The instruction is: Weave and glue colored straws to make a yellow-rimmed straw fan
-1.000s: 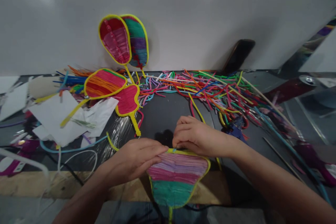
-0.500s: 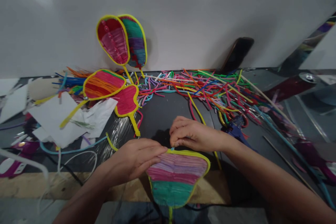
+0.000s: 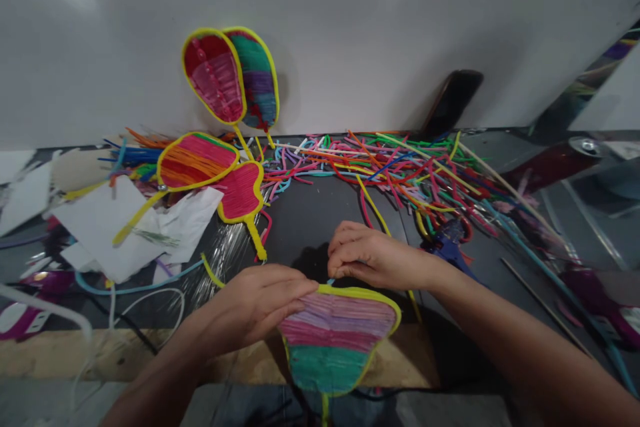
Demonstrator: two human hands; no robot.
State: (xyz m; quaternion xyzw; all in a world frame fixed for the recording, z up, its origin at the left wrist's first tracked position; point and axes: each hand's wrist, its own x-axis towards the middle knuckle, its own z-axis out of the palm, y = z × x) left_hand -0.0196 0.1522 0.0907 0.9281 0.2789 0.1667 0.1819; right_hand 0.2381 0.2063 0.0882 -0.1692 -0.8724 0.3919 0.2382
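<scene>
A small fan (image 3: 333, 357) made of pipe cleaners lies in front of me, with pink, purple and green bands, a yellow rim and its handle towards me. My left hand (image 3: 267, 300) grips its far left edge, the thumb over the bands. Just beyond the yellow rim, my right hand (image 3: 370, 257) is closed in a pinch on a light blue pipe cleaner end (image 3: 331, 281). Most of that piece is hidden by the fingers.
Finished fans (image 3: 213, 83) lean on the white wall, and a pink fan (image 3: 243, 193) lies below them. Loose pipe cleaners (image 3: 345, 160) are heaped at the back. At right are pliers-like blue handles (image 3: 450, 247), a phone (image 3: 453, 103) and a can (image 3: 555, 163). White paper (image 3: 110, 227) lies left.
My right hand has shifted slightly right, and a little more of the light blue end shows beneath its fingertips. My left hand and the fan have stayed in place.
</scene>
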